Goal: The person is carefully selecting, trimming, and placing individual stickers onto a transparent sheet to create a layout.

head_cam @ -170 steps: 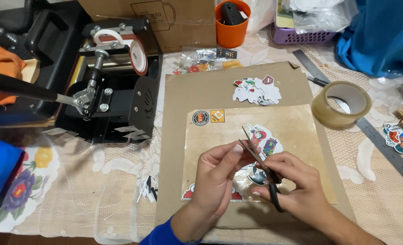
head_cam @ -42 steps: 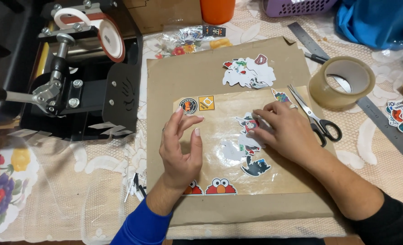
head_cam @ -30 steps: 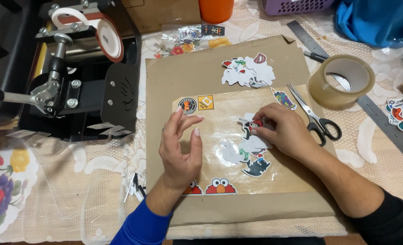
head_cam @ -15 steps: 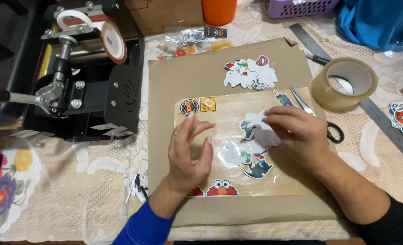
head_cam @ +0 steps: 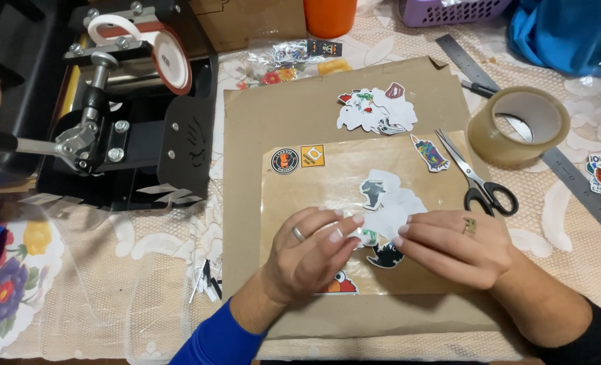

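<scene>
- A white cut-out sticker sheet (head_cam: 389,213) is pinched between the fingertips of both hands, just above a clear film (head_cam: 354,216) that is laid over brown cardboard (head_cam: 260,135) on the surface.
- The left hand (head_cam: 310,253) is curled, its fingertips closed on the sheet's left edge; a ring is worn on one finger.
- The right hand (head_cam: 452,245) is held flat and low, its fingertips gripping the sheet's right edge; a ring is worn here too.
- Small printed stickers are seen on the film around the hands, with a pile of cut stickers (head_cam: 375,108) farther up the cardboard.
- Black-handled scissors (head_cam: 479,179) are lying just beside the right hand, near a roll of tape (head_cam: 518,125) and a metal ruler (head_cam: 571,182).
- A black press machine (head_cam: 121,101) stands to the left.
</scene>
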